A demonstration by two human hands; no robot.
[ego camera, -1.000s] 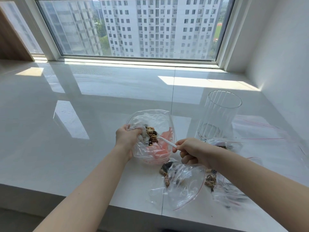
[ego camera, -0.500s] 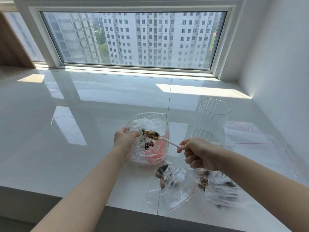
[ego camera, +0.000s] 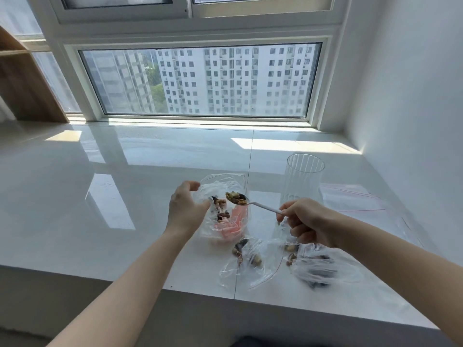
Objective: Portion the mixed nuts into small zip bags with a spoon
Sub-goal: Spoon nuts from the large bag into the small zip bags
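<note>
Head view: mid-scoop, right hand (ego camera: pixel 309 222) gripping loaded spoon (ego camera: pixel 253 201) over nut bag (ego camera: pixel 223 209), left hand (ego camera: pixel 186 209) loose beside it, next probably tipping into a small zip bag (ego camera: pixel 253 264).

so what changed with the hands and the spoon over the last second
The right hand lifted the white plastic spoon, loaded with mixed nuts, up out of the clear nut bag in the pink-bottomed bowl. The left hand let go of that bag's edge and opened beside it. The filled small zip bags and the ribbed clear glass stayed put.
</note>
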